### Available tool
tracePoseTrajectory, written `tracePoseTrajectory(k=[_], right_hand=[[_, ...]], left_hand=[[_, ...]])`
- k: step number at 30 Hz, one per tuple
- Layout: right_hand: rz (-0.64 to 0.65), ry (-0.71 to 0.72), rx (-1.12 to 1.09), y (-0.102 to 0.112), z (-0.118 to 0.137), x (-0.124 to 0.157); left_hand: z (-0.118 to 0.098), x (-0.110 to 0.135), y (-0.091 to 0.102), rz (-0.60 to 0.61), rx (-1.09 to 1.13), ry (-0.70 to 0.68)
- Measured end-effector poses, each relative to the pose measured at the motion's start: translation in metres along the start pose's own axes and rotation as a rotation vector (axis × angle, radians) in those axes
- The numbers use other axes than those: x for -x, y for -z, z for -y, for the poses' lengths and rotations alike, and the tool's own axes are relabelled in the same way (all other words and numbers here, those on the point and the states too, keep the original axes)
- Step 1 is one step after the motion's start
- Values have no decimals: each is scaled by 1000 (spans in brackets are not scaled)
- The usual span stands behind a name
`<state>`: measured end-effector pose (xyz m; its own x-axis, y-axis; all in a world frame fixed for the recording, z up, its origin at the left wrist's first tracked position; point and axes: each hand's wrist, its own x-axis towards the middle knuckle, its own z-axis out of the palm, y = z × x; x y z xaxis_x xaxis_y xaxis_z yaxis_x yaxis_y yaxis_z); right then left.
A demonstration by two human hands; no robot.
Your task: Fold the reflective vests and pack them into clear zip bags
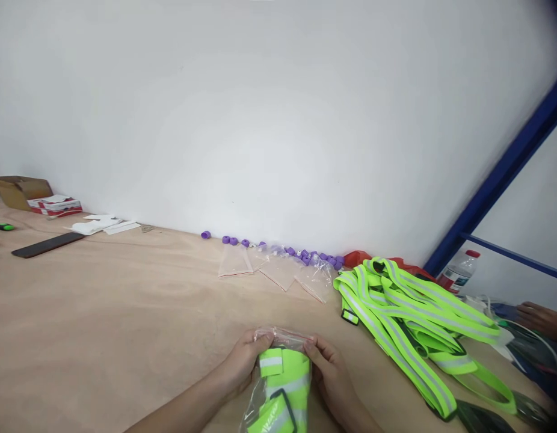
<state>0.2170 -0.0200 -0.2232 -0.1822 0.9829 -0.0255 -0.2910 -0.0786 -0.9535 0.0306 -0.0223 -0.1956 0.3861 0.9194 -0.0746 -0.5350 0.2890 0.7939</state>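
Your left hand (248, 362) and right hand (329, 368) stand a little apart, each pinching one top corner of a clear plastic bag (255, 397). Between and below them, inside that bag, sits a folded lime-green strap (290, 379) (its dark buckle (284, 394) shows through the plastic). Beyond your hands lie flat clear bags (278, 272) near small purple pieces (306, 261); a heap of green straps (396, 300) spreads to the right of your right hand.
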Motion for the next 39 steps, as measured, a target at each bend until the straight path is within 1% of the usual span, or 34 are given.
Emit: tracePoseTrajectory(k=[2,5,10,13,20,24,28,31,39], right_hand=[[2,-7,-22,1,0,0],[-15,-7,2,2,3,-1],[-17,13,163,-2,12,0],[-19,1,187,-4,13,0],[35,-5,175,1,9,-1],[58,2,156,1,10,1],[82,-31,46,0,9,3],[87,-57,-24,0,8,3],[38,-31,83,5,6,1]], left_hand=[[-1,1,0,35,4,-4],[-4,3,0,41,-24,-1],[-9,4,4,-18,-153,12],[-9,3,5,-59,-172,15],[-4,2,7,-104,-198,14],[-6,3,4,-85,-189,11],[-8,4,1,-72,-162,14],[-6,4,3,-75,-153,6],[1,1,9,-120,-153,-24]])
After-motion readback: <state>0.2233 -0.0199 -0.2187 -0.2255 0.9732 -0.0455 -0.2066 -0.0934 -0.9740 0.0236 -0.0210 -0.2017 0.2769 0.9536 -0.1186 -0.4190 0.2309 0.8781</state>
